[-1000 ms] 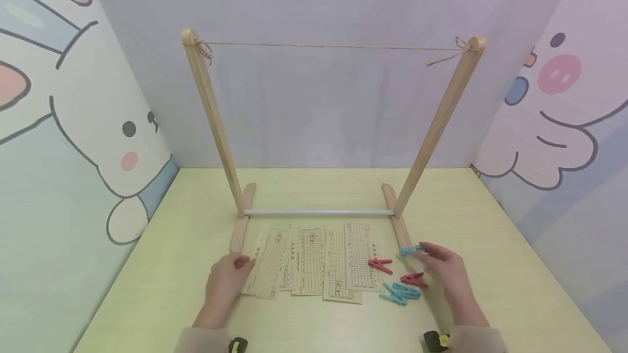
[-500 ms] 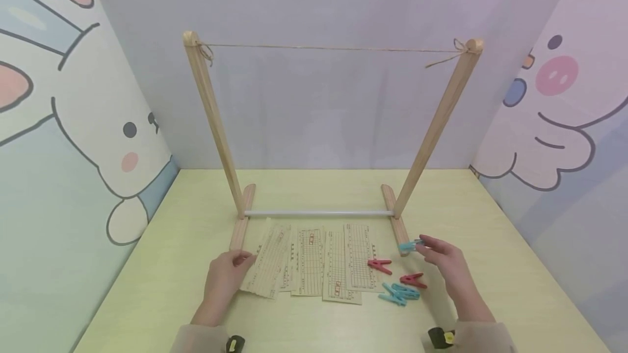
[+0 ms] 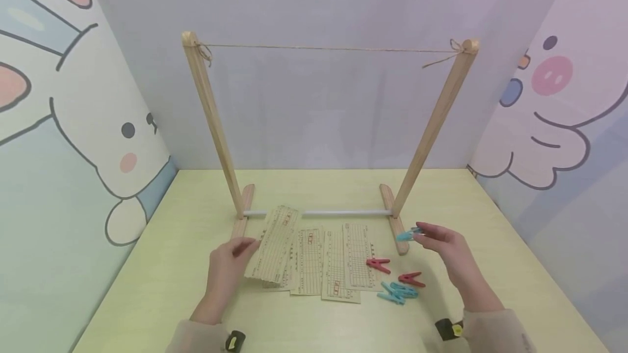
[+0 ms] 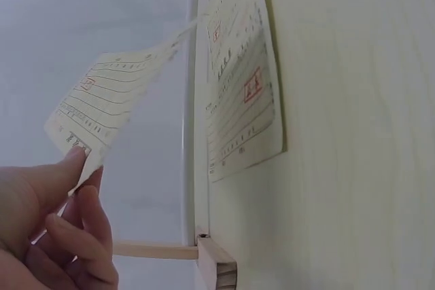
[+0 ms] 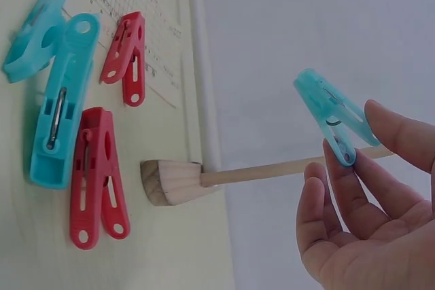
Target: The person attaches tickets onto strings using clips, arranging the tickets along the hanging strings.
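Note:
My left hand pinches the left edge of a ruled, printed paper slip, which is lifted and tilted above the other slips. In the left wrist view the slip bends away from thumb and fingertips. My right hand holds a light blue clothespin between thumb and fingers, raised off the table. Its jaws point left in the head view. In the right wrist view thumb and fingers sit on the legs of the clothespin. Several more slips lie side by side below.
Red clothespins and blue clothespins lie right of the slips, one red one overlapping a slip. Behind stands a wooden frame with a left post, a right post, a twine line across the top and a white rod low down.
My left hand has lifted the slip off the table, moving it up and slightly right. My right hand has raised the blue clothespin a little.

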Action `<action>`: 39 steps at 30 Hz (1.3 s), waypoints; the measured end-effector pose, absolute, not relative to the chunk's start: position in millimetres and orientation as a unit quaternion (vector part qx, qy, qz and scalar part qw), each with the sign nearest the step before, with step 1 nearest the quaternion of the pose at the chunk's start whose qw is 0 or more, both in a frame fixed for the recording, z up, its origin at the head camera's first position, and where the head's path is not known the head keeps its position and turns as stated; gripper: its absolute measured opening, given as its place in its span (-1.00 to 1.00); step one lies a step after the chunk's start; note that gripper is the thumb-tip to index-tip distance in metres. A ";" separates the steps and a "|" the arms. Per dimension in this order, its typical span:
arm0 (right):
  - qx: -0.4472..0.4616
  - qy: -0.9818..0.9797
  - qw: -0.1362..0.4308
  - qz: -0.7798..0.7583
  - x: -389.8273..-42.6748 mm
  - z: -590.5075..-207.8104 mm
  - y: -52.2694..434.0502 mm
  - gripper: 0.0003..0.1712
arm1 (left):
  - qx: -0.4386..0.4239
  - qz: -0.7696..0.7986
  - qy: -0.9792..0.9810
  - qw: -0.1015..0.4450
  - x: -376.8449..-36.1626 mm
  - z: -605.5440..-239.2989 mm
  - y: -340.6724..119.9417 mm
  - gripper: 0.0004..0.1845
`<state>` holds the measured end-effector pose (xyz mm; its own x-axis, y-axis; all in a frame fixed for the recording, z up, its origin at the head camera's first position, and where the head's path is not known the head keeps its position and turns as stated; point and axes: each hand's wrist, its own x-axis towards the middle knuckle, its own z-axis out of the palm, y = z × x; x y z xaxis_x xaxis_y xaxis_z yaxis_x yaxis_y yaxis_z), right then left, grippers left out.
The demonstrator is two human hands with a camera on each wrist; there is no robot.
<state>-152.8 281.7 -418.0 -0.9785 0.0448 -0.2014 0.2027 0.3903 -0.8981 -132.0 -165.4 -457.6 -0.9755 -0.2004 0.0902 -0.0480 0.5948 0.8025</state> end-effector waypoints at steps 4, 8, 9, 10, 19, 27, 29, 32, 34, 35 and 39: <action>0.067 0.817 0.060 -0.569 -151.7 -410.0 281.0 -0.33 | 0.059 -0.445 -0.888 0.103 -131.1 -446.8 -162.7 -0.85; 0.059 0.810 0.047 -0.582 -149.3 -400.6 281.2 -0.40 | 0.045 -0.446 -0.885 0.128 -130.6 -436.2 -161.3 -0.88; 0.057 0.810 0.045 -0.582 -148.8 -397.9 281.3 -0.42 | 0.042 -0.445 -0.885 0.133 -130.8 -434.0 -161.1 -0.88; 0.055 0.809 0.043 -0.583 -148.5 -394.9 281.2 -0.46 | 0.038 -0.445 -0.884 0.141 -130.8 -431.5 -160.9 -0.88; 0.037 0.810 0.034 -0.584 -150.6 -369.7 281.5 -0.68 | 0.003 -0.435 -0.878 0.197 -134.6 -418.1 -157.8 -0.90; 0.023 0.825 0.025 -0.564 -150.8 -352.3 284.3 -0.66 | -0.009 -0.439 -0.872 0.218 -138.8 -404.1 -153.3 -0.88; 0.018 0.831 0.019 -0.556 -150.4 -348.1 285.3 -0.62 | -0.011 -0.437 -0.873 0.216 -140.4 -400.0 -152.2 -0.86; 0.012 0.841 0.014 -0.540 -150.6 -340.8 285.4 -0.55 | -0.014 -0.435 -0.875 0.214 -143.3 -395.0 -151.0 -0.86; 0.006 0.845 0.011 -0.534 -151.3 -336.3 285.2 -0.54 | -0.024 -0.434 -0.874 0.218 -145.0 -392.2 -150.2 -0.87; 0.003 0.847 0.008 -0.532 -151.8 -334.2 284.9 -0.56 | -0.030 -0.433 -0.873 0.221 -145.7 -391.2 -150.1 -0.87; -0.015 0.845 -0.006 -0.535 -154.0 -326.1 284.6 -0.69 | -0.052 -0.433 -0.869 0.234 -148.1 -385.9 -148.0 -0.89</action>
<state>-154.0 284.6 -326.1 -0.9995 -0.0196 0.0267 -0.0325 0.4270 -0.9037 -148.1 -148.0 -385.9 -0.8855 -0.1125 0.4509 0.2922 0.6196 0.7285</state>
